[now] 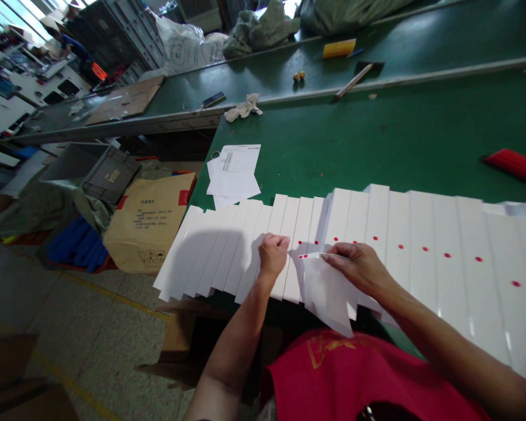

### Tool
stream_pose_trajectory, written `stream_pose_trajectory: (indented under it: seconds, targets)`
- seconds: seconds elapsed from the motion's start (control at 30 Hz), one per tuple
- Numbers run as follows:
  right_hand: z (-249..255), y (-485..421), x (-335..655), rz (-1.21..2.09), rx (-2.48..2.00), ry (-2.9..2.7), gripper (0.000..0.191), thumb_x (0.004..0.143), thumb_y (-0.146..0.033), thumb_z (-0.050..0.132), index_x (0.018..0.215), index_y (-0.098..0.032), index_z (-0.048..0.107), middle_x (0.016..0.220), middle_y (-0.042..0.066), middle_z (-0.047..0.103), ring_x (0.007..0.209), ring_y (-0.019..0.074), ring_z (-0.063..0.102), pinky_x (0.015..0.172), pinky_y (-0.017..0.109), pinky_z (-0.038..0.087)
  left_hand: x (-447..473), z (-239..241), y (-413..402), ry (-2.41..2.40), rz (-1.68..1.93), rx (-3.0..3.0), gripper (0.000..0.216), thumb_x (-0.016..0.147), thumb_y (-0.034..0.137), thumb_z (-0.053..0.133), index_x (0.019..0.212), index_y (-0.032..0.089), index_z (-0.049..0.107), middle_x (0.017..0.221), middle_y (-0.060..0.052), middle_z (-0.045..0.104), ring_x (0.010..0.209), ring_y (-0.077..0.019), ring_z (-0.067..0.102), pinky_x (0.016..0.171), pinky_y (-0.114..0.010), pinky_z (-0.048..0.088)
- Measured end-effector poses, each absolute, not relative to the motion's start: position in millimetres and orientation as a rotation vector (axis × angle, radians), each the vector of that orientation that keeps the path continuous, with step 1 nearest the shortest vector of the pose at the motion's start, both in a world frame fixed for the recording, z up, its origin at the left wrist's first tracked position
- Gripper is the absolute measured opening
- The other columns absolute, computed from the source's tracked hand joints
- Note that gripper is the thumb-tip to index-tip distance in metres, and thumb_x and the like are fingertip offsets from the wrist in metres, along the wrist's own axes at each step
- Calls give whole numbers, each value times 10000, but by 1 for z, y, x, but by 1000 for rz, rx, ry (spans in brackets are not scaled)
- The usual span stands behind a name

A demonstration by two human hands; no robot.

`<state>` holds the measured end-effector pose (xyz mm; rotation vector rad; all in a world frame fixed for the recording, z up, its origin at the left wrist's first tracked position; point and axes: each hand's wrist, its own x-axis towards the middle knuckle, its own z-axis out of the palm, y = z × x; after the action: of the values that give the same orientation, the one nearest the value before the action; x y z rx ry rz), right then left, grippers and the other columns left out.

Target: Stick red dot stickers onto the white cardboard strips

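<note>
A long row of overlapping white cards (398, 234) lies fanned along the near edge of the green table (377, 134). The cards to the right each carry a small red dot sticker (478, 258); those to the left are bare. My left hand (272, 252) is closed in a pinch and presses down on a card at the middle of the row. My right hand (355, 266) holds a white sticker sheet (326, 292) with red dots at its upper edge, just right of the left hand.
Loose printed papers (234, 169) lie behind the cards. A red strip (515, 165) sits at the far right. A rag (244, 108), a wooden stick (354, 80) and a yellow block (339, 48) lie further back. Cardboard boxes (151, 222) and a grey crate (92, 169) stand on the floor to the left.
</note>
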<state>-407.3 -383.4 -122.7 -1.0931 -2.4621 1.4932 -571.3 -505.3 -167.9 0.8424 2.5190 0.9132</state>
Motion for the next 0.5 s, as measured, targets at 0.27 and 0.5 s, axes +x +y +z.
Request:
stream_pose_trajectory:
  seconds: [0.27,0.5]
  targets:
    - [-120,-385,-412,1449,-1102,-2476,333,755,-456,532,573,-192,625,518,8,563,527,149,497,533,277,341,-558,-138,-520,1962,1214,980,114,737,217,730,843,191,759,829,-25,716,817,-143,644,793,-266,502]
    - [-127,-385,-406,1519,-1009,-2447,335,787,-451,544,607,-185,641,547,-5,550,552,139,490,531,264,340,-551,-148,-516,1893,1347,788,108,720,189,711,815,158,753,748,-20,697,685,-120,622,629,-223,495]
